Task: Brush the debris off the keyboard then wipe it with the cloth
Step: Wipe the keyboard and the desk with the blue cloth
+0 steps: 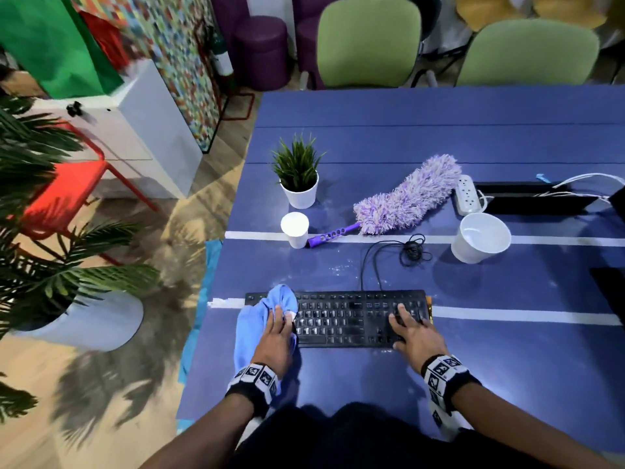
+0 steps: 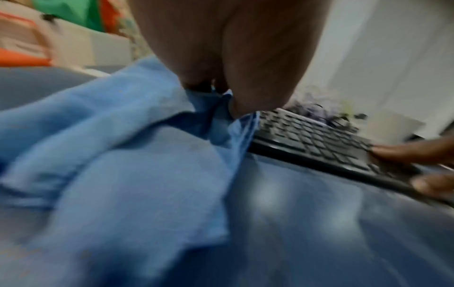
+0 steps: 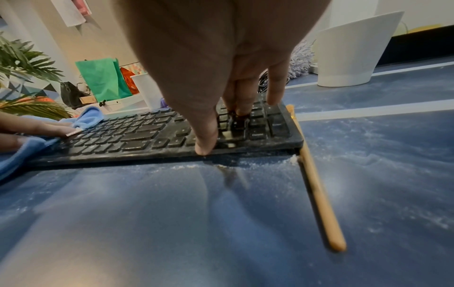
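A black keyboard (image 1: 351, 321) lies across the blue table (image 1: 372, 377) in front of me. My left hand (image 1: 280, 321) rests on a light blue cloth (image 1: 262, 313) over the keyboard's left end. In the left wrist view, thumb and fingers of that hand (image 2: 221, 95) pinch a fold of the cloth (image 2: 110, 136). My right hand (image 1: 402, 321) presses straight fingers on the keys at the right end, its thumb (image 3: 205, 145) at the front edge. A wooden-handled brush (image 3: 317, 186) lies against the keyboard's (image 3: 137, 136) right side. White dust (image 3: 368, 155) speckles the table.
A purple fluffy duster (image 1: 406, 198) lies behind the keyboard, beside a small white cup (image 1: 295, 228) and a potted plant (image 1: 299, 177). A larger white cup (image 1: 480, 236), a power strip (image 1: 468, 194) and the coiled keyboard cable (image 1: 411, 248) sit further right. The table's left edge runs just left of the cloth.
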Motion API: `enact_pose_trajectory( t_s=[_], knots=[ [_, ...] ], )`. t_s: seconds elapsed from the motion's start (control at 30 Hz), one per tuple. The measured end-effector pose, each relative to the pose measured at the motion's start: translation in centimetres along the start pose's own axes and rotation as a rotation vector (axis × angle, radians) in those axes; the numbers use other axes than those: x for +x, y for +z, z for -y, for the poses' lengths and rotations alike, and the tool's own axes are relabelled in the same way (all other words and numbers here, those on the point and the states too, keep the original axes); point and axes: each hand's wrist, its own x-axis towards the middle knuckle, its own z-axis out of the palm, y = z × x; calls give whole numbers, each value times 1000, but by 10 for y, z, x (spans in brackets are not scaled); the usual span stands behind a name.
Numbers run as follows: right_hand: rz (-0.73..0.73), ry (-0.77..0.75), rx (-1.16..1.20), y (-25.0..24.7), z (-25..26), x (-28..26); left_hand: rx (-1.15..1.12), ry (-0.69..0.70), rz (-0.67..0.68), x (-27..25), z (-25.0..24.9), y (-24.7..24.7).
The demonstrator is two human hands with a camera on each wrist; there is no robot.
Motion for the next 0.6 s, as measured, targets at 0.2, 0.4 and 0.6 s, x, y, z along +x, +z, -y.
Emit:
enact_pose_trajectory(
  t_s=[0.2, 0.4, 0.6],
  knots=[
    [-3, -11, 15, 9, -8, 8, -130, -250, -147, -34, 68, -19],
    [-12, -28, -5, 12, -12, 11, -284, -247, -102, -68, 62, 28],
    [29, -129, -128, 5, -21, 11, -238, -180, -125, -44, 62, -1]
  ],
)
